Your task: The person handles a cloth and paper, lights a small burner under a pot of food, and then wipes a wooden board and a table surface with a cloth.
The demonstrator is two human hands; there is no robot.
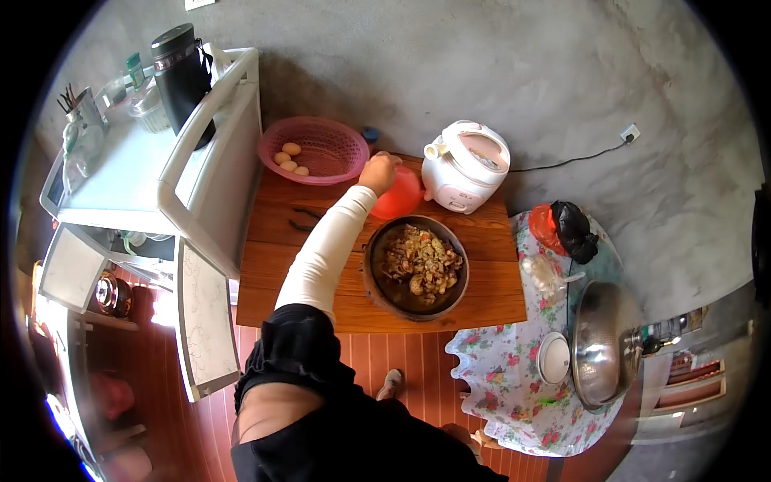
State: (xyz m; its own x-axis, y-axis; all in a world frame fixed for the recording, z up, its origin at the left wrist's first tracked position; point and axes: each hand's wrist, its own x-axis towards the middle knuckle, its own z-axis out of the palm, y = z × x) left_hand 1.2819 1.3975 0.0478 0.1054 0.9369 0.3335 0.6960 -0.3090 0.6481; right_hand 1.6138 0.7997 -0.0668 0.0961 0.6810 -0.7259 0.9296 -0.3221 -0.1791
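My left hand point(380, 173), at the end of a white sleeve, reaches to the back of the wooden table point(273, 273). Its fingers are closed at the upper left edge of a red plastic bowl point(397, 197); what they hold, if anything, is hidden. Left of the hand lies a pink basket point(328, 153) with several eggs point(291, 150). To the right stands a white rice cooker point(466, 169), lid closed. A dark pot point(416, 269) of cooked, chunky food sits nearer the front. My right hand is not in view.
Dark tongs or a similar thing point(303, 218) lie left of the pot. A white cabinet point(213, 193) bearing a black flask point(183, 84) stands at the left. At the right, a flowered cloth point(506, 369) carries a metal basin point(604, 345), a white bowl point(553, 358) and bags point(572, 231).
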